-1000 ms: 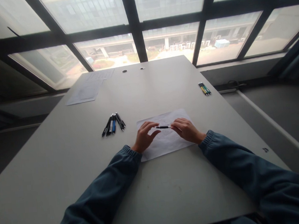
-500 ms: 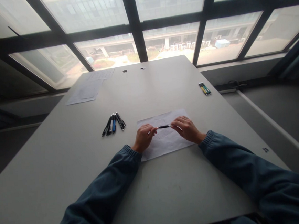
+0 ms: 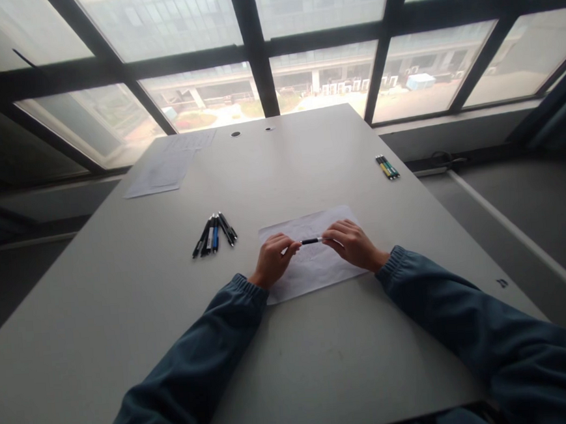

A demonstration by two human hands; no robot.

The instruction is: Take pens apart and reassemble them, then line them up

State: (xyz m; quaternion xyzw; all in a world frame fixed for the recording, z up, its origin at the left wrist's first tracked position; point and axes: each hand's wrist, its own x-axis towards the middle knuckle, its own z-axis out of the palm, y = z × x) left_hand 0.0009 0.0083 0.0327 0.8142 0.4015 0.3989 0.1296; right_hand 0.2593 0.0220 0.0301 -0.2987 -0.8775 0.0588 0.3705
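Note:
A pen [image 3: 309,241] with a black grip and a pale barrel lies level between my two hands. My left hand [image 3: 273,258] pinches its tip end, fingers closed. At the other end, my right hand [image 3: 351,242] is closed on the pale barrel, most of which the fingers hide. Both hands are over a white sheet of paper [image 3: 317,278] with faint drawn lines. To the left of my left hand, several pens [image 3: 211,236], mostly black and one blue, lie loosely fanned on the table.
The white table [image 3: 295,368] reaches to the windows. Several green and yellow pens [image 3: 388,167] lie near its right edge. More paper sheets [image 3: 162,169] are at the far left. Two round holes are near the far edge, and a small dark mark [image 3: 502,283] is at the right.
My left fingertips have shifted slightly right along the pen, covering more of its tip. My right hand and the other things stay nearly still.

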